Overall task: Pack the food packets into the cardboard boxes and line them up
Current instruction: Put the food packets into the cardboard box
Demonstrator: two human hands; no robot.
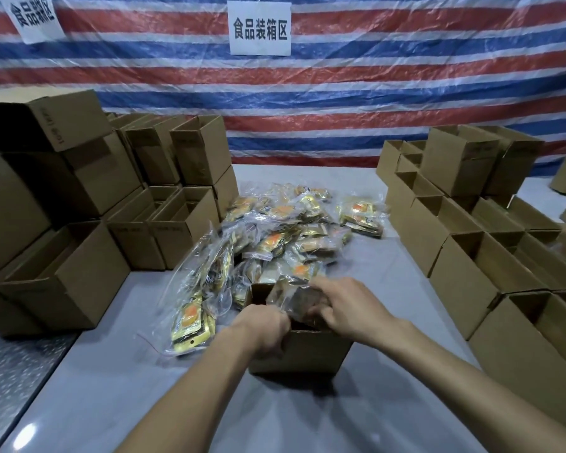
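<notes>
An open cardboard box (pixel 311 353) stands on the grey table right in front of me. A clear food packet (pixel 291 297) sticks out of its top. My left hand (pixel 263 325) grips the packet's near left edge at the box rim. My right hand (pixel 343 305) has its fingers curled over the packet's right side, reaching down into the box. Behind the box lies a heap of gold and orange food packets (pixel 285 230). One gold packet (pixel 190 318) lies to the left of the box.
Open empty cardboard boxes are stacked at the left (pixel 62 279) and back left (pixel 196 152). Rows of open boxes (pixel 477 256) line the right side. A striped tarpaulin with a white paper sign (pixel 259 27) hangs behind. The table's grey top (pixel 138 371) ends at the left.
</notes>
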